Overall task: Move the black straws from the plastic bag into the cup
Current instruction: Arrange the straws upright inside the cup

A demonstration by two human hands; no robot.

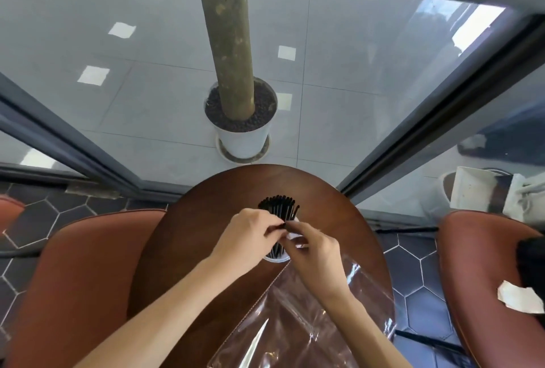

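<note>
Cup (pixel 276 258) sits at frame centre on the round brown table (pixel 182 249), mostly hidden behind both hands; only its white lower rim shows. Black straws (pixel 278 205) stand bunched in it, tips fanning out above the hands, lower lengths covered. Left hand (pixel 246 238) comes in from lower left, fingers curled and pinching at the straw bundle near mid-height; exact contact hard to make out. Right hand (pixel 312 249) comes from lower right, thumb and forefinger pinched together against a straw end beside the left fingertips, a white scrap or glare spot under them unclear. Plastic bag (pixel 295 323) lies flat and clear on the near part of the table, cut off by the bottom edge; contents cannot tell. Table's far edge is close behind the cup; bare tabletop lies left of it. Brown chairs (pixel 73 279) flank the table left and right, right one cut off. Potted trunk (pixel 236 120) stands beyond on grey tile.
</note>
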